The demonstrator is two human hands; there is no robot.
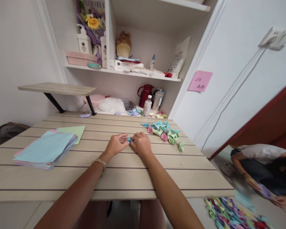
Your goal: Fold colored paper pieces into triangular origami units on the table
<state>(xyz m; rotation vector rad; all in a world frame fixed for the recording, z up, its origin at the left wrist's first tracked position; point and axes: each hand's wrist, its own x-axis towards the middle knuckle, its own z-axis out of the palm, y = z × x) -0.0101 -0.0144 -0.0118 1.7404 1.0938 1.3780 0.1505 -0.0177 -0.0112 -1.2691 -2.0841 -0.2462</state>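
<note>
Between my two hands, over the middle of the slatted desk (124,178), is a small folded piece of blue paper (129,140). My left hand (118,143), with a bracelet at its wrist, pinches the paper's left side. From the right, my right hand (140,143) closes its fingers on the same paper, hiding part of it. Just beyond my right hand lies a loose heap of folded paper pieces (168,131) in blue, green and pink. To the left rests a stack of square paper sheets (46,148), light blue on top, with a green sheet (77,132) partly beneath.
A small raised shelf (57,88) stands at the desk's back left. A bottle (147,106), a red jug (146,95) and a cup (158,100) line the back. On the floor at right, another person (264,171) holds purple paper near a pile of folded pieces (231,214).
</note>
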